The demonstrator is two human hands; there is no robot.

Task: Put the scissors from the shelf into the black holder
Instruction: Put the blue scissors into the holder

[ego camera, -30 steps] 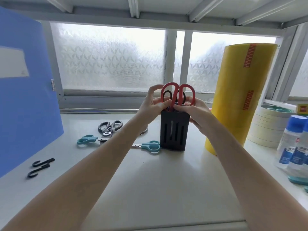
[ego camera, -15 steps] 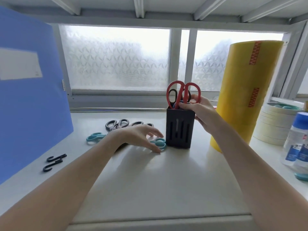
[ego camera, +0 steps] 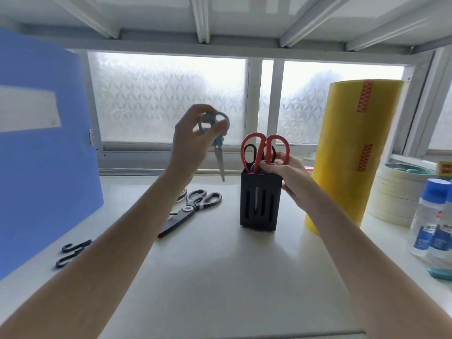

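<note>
Teal plastic handles mark the small pair of scissors [ego camera: 215,133] pinched in the left hand [ego camera: 193,140], thumb and fingers closed around the finger loops, the steel blades hanging point-down in the air, up and to the left of the black slotted plastic holder [ego camera: 260,204]. The right hand [ego camera: 286,172] clasps the holder's upper right side, fingers curled over its rim beside the red-handled scissors [ego camera: 265,151] already standing in it. To do this step well, I judge the blades should stay vertical and closed, travel right from the left hand's grip until the tip is over a free gap at the holder's mouth, then drop straight down while the right hand steadies the holder against tipping. Counted: one teal pair in the air; one red pair in the holder, with black handle loops behind it belonging to at least one more pair; one grey-and-black-handled pair of scissors [ego camera: 190,209] lying on the white shelf [ego camera: 220,277], below the left hand's grip. Whether others lie hidden under the left forearm cannot be told.
</note>
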